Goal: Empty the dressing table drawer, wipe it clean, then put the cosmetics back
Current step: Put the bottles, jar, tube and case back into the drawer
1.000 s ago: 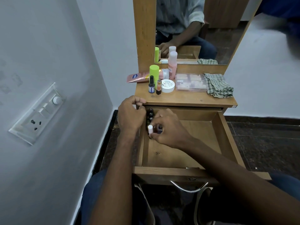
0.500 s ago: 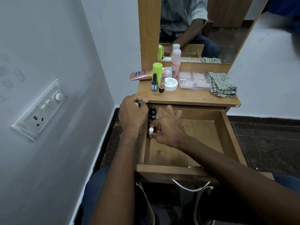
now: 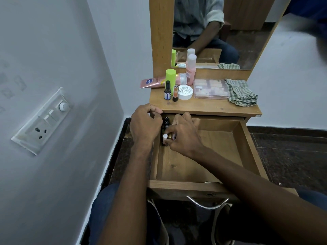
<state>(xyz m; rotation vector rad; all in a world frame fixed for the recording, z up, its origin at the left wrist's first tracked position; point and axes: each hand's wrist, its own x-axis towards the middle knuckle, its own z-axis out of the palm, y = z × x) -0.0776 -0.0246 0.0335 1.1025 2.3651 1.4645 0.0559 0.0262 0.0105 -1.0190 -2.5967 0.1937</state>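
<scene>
The pulled-out wooden drawer (image 3: 203,187) lies nearest, its curved metal handle (image 3: 207,203) at the front edge and most of its floor bare. Against a second ago little has moved: both hands sit at the same far-left corner, and the row of small dark-capped bottles (image 3: 166,123) along the left wall looks the same length. The small white-capped bottle (image 3: 165,137) has settled closer to that wall, at the near end of the row. I judge this to be the putting-back stage, with the wiping done.

The right hand (image 3: 184,134) reaches across the drawer with curled fingers, pinching the white-capped bottle and what seems a second small gold-and-dark item beside it; that one is too hidden to name. The left hand (image 3: 146,125) is curled at the drawer's left edge, thumb against the lip of the wooden surface (image 3: 212,106); whether it holds anything I cannot tell.

Most cosmetics are not yet returned. On the surface stand a dark dropper bottle (image 3: 167,91), an orange lipstick (image 3: 175,93), a round white jar (image 3: 185,92), a lime-green capped tube (image 3: 170,77), a pink tube lying flat (image 3: 155,83), a pink bottle with pale cap (image 3: 190,69) and a clear plastic compartment box (image 3: 210,88). The folded green checked cloth (image 3: 241,92) lies at the right end.

The overhanging surface crowds the drawer's back corner, so I expect tall items to need care there. The mirror (image 3: 230,32) stands behind.
</scene>
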